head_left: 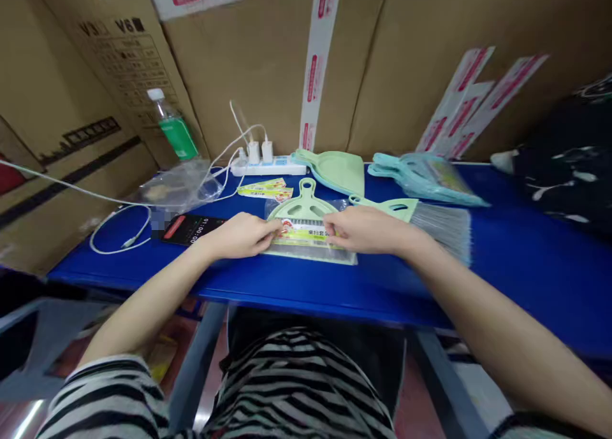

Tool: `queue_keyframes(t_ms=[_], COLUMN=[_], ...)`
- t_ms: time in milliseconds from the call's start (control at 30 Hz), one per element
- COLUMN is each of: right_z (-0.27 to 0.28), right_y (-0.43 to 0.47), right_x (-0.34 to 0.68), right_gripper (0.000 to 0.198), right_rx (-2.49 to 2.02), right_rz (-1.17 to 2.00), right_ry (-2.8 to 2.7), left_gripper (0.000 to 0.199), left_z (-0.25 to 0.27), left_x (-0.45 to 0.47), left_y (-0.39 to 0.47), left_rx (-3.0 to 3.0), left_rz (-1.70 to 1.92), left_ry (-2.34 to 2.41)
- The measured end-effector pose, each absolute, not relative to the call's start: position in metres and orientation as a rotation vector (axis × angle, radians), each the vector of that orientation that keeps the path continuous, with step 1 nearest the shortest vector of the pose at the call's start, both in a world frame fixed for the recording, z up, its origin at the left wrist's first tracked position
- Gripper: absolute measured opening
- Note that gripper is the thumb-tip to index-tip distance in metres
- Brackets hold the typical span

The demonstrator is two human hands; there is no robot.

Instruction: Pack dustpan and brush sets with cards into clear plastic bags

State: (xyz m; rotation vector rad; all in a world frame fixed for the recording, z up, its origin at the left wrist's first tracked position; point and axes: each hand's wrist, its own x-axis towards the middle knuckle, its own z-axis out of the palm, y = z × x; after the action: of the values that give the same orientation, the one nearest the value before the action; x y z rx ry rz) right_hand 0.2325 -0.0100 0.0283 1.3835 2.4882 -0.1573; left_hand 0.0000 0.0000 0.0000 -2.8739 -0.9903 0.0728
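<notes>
Take the yellow printed label point(306, 233) as the clock's centre, with 12 o'clock pointing away from the person. The left hand point(248, 235) is at 9 o'clock, its thumb and fingers drawn narrow on the label's left end. The right hand point(356, 229) is at 3 o'clock, fingers curled in a narrow pinch at the other end, so the strip runs between the 2 hands. Directly under it, on the blue table point(511, 273), lies a pale-green dustpan point(306, 204) in clear plastic, its holed handle towards 12 o'clock; a row of bristles shows along the label's upper edge.

Beyond the right hand, at 3 o'clock, a pale-green brush point(442, 230) spreads its translucent bristles, partly behind the forearm. A light-green dustpan point(342, 168) sits at 1 o'clock, and light-blue dustpans point(425, 176) in clear wrapping at 2 o'clock.

Loose yellow labels point(265, 189) overlap between 10 and 11 o'clock. A white power strip point(280, 166) with white charger adapters point(267, 150) is at 11 o'clock. Past the left hand, at 9 o'clock, a smartphone point(189, 229) lies partly under the wrist, its screen lit with digits. A crumpled clear bag point(174, 185) and a green-labelled bottle point(178, 133) are near 10 o'clock.
</notes>
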Motion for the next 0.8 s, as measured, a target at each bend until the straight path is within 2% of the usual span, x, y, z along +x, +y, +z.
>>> queue_keyframes(t_ms=[800], right_z=[0.0235], right_y=[-0.0109], right_x=[0.2337], right_gripper=[0.014], right_rx=[1.395], right_rz=[-0.122], right_ry=[2.53], left_gripper=[0.023], left_z=[-0.0026], left_x=[-0.0023], left_y=[0.0018], left_rx=[-2.853], left_rz=[0.022], left_ry=[-0.934])
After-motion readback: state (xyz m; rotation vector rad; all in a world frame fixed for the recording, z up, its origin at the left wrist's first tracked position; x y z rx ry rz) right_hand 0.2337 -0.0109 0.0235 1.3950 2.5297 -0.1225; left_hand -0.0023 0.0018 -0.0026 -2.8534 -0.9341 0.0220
